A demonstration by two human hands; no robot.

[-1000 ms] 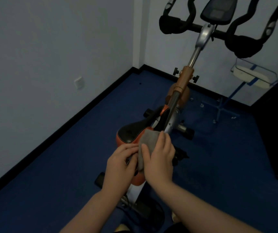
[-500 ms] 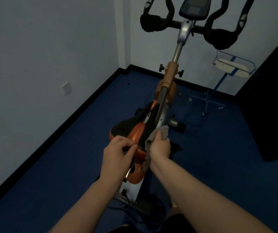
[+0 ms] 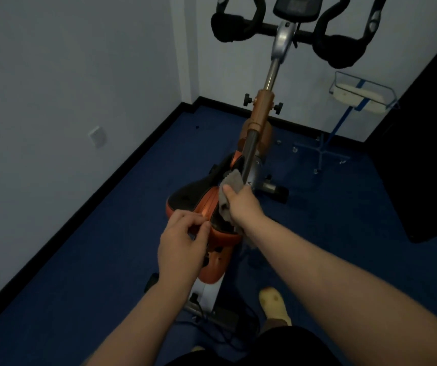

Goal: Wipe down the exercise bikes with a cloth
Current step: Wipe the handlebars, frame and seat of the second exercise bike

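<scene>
The cloth (image 3: 229, 192) is grey. The bike's saddle (image 3: 199, 200) is black with orange trim, its handlebars (image 3: 238, 27) black, its post sleeve (image 3: 262, 107) orange. The floor (image 3: 80, 273) is dark blue, the walls (image 3: 66, 75) pale grey.

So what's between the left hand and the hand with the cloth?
In the head view, the rear of the saddle lies between the left hand and the right hand, which grips the cloth.

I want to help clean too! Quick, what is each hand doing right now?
Left hand: fingers curled at the back edge of the bike seat; cannot tell if it grips it.
Right hand: holding the grey cloth by the seat.
</scene>
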